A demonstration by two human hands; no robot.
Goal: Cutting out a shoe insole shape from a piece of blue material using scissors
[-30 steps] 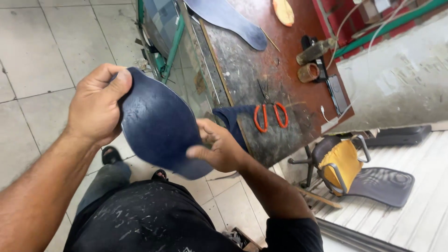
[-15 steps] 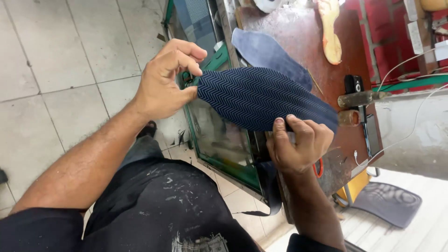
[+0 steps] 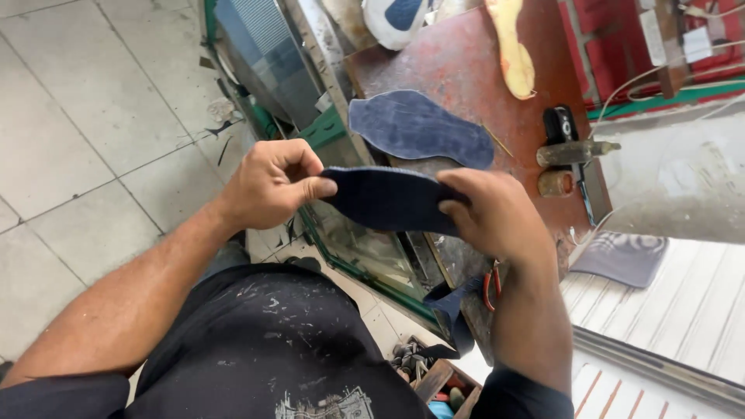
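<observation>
Dark blue sole piece (image 3: 388, 200) is held flexed at frame centre, pinched in left hand (image 3: 268, 186) grip and right hand (image 3: 497, 213) grip; 1 matching piece (image 3: 419, 128) lies on worktop (image 3: 481, 70), untouched.

The right hand (image 3: 497, 213) covers one end of the dark ribbed sole (image 3: 384, 200). The white shoe (image 3: 396, 17) and yellow insole (image 3: 514, 46) are cut off at the top edge. The orange-handled tool (image 3: 492, 283) is mostly hidden behind the wrist.

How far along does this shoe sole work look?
One dark blue sole piece already lies cut out on the red workbench. A second dark piece is in hand, gripped at its ends by the left hand and right hand. The white shoe sits apart at the bench's far end, with neither piece on it yet.
</observation>
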